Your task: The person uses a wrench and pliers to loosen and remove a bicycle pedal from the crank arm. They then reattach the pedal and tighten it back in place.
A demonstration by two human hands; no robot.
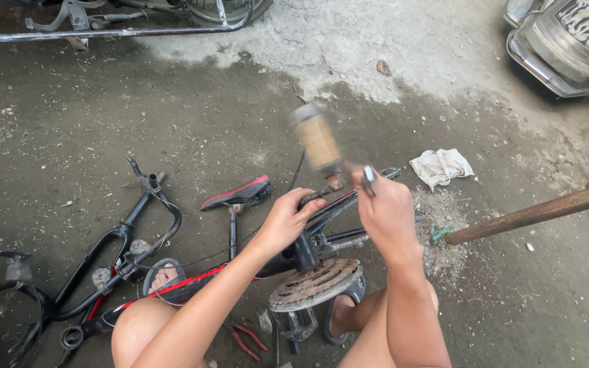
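Two hands are all I have in the head view, both down over a stripped bicycle frame point(322, 218) lying on the dirty concrete floor point(69, 109). My left hand point(284, 221) is curled closed around the black frame tube just above the rusty chainring point(316, 283), fingers wrapped over the top. My right hand point(386, 211) is clenched tight on the handle of a hammer point(318, 140), whose pale head is raised and blurred above the frame. The frame sits between my knees, my sandalled feet to either side of it. A black and red saddle point(238, 193) on its post lies just left of the left hand. Black handlebars point(127, 235) lie farther left. Red-handled pliers point(243, 337) rest near the chainring. A white rag point(441, 165) lies to the right, above a rusty bar point(533, 212).
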